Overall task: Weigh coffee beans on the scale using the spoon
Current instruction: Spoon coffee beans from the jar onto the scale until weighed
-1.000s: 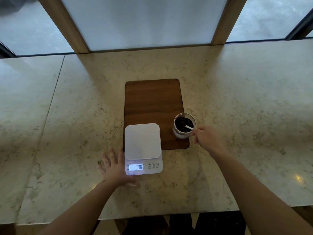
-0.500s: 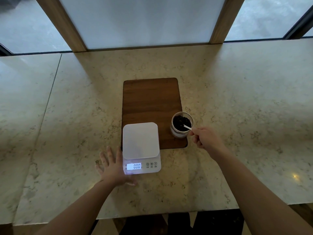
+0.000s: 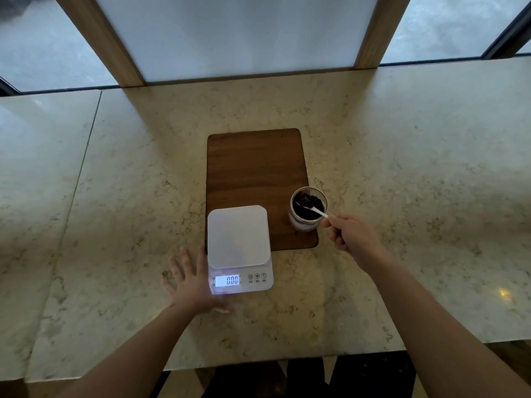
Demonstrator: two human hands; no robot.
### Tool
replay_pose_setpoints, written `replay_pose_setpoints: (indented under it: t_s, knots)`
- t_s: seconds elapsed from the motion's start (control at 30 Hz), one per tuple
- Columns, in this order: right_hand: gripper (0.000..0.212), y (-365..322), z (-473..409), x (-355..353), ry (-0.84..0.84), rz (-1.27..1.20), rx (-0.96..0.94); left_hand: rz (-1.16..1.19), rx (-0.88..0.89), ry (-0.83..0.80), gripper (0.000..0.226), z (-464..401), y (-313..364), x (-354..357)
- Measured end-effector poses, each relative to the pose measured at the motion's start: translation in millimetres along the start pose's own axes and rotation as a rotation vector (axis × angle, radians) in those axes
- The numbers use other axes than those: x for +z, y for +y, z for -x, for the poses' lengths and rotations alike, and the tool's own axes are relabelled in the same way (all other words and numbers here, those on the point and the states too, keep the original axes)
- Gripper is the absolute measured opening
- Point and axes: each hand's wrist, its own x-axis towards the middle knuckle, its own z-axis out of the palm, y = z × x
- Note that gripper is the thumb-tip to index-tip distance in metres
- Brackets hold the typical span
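Note:
A white digital scale (image 3: 239,237) sits at the near edge of a dark wooden board (image 3: 255,170); its lit display reads 0.00 and its platform is bare. A glass jar (image 3: 308,209) of dark coffee beans (image 3: 309,201) stands on the board's near right corner. A white spoon (image 3: 315,211) reaches into the jar, its bowl among the beans. My right hand (image 3: 349,235) pinches the spoon's handle just right of the jar. My left hand (image 3: 191,280) lies flat on the counter, fingers spread, touching the scale's left side.
The board rests on a pale marble counter (image 3: 416,173), whose front edge runs close below my forearms. Wooden window posts (image 3: 370,33) rise along the counter's far edge. A seam (image 3: 83,165) splits the counter at the left.
My right hand has drawn back slightly to the right, so more of the spoon's handle shows over the jar. The left hand and scale keep their places.

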Motion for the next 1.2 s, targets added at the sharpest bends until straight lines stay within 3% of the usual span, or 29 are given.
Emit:
replay_pose_setpoints:
  t_s: [1.2]
  knots:
    - [0.032,8,9,-7,0.043,0.014,-0.054,0.012,0.001,0.029,0.163,-5,-2,4]
